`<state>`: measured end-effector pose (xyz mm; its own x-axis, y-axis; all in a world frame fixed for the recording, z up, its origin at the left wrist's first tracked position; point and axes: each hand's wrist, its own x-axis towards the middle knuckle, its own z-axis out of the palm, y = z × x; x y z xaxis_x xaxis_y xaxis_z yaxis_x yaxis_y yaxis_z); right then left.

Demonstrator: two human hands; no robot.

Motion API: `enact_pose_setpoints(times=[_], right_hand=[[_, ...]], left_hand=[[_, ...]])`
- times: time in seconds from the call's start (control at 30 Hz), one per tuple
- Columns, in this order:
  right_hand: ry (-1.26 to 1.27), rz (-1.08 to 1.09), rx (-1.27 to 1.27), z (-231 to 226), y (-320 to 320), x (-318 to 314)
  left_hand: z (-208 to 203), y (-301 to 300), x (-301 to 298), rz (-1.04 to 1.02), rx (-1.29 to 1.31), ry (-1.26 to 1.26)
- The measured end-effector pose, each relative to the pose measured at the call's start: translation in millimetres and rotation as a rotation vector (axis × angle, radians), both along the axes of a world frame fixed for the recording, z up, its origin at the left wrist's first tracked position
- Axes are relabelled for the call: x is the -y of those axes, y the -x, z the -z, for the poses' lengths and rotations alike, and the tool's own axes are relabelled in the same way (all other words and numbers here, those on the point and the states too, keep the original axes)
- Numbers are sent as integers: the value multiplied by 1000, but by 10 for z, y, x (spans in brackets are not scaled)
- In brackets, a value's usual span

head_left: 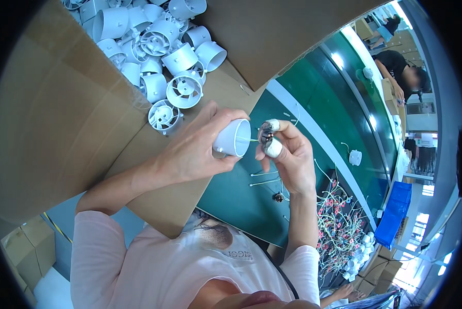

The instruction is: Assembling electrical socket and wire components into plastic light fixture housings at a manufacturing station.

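Observation:
My left hand [197, 141] is closed around a white plastic cylindrical housing [224, 138], held sideways with its round opening toward my right hand [297, 159]. Between right thumb and forefinger, both tips wrapped in white, I pinch a small dark motor part [265, 136] with copper-coloured bits. A pale thin wire [253, 139] runs from it into the housing's opening. The motor part is just outside the rim, apart from it. Below my right hand, another dark motor part [278, 196] with pale wires lies on the green surface [231, 206].
A large cardboard box [40, 118] at left holds many white housings [179, 59]. At right lies a heap of wired parts [336, 221] beside a blue bin [394, 213]. One white housing [354, 157] sits on the green belt [323, 98]. A co-worker [396, 69] bends over farther off.

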<state>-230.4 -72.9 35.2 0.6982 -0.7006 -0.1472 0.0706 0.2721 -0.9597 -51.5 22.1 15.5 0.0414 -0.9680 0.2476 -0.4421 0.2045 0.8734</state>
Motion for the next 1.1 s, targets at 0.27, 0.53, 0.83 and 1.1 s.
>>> enact_pose_setpoints(times=[0.27,0.53,0.83,1.1], right_hand=[[175,-68,-50,-66,106,-47],[447,-46,-232,-54,-3,-188],[1293,11,-350,-18,-116,-229],[1433,55,-427,-20,-217,-261]], left_hand=[[137,11,41,-43,-76,59],[90,28,42,-25,151,232],[135,36,13,15,121,177],[137,47,4,3,-23,148]])
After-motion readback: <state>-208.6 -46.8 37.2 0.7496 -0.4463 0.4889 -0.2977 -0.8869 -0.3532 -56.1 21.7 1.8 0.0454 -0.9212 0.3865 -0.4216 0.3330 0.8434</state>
